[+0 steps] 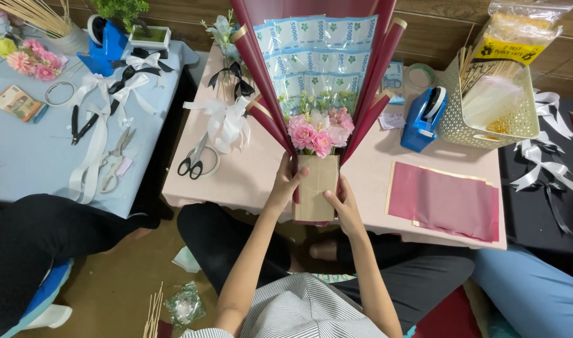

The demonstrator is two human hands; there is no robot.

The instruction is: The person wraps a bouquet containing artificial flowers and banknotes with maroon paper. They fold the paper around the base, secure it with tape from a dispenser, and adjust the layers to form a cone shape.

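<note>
Both hands wrapped around the base of a bouquet (316, 119), one each side. Left hand (285, 184) grips the left edge of the tan paper sleeve (317, 188), fingers curled round it, thumb on the front. Right hand (342, 203) presses the right edge lower down, thumb laid on the paper, fingers behind and out of sight.

The bouquet lies on a low pink table (249, 175), base at the near edge over the person's lap, top pointing away. Pink flowers (314, 134) sit just above the sleeve; above them a fan of blue banknotes (317, 56), flanked by dark red wrapping sheets (261, 81).

Left of the bouquet: black-handled scissors (194, 156) and a white ribbon bow (227, 122). Right of it: a blue tape dispenser (424, 119), a cream perforated basket (480, 119) with sticks and bags, and flat maroon paper sheets (446, 203) near the table's front right corner.

A second, pale blue table (23, 156) stands to the left, strewn with ribbons, tools and flowers.
</note>
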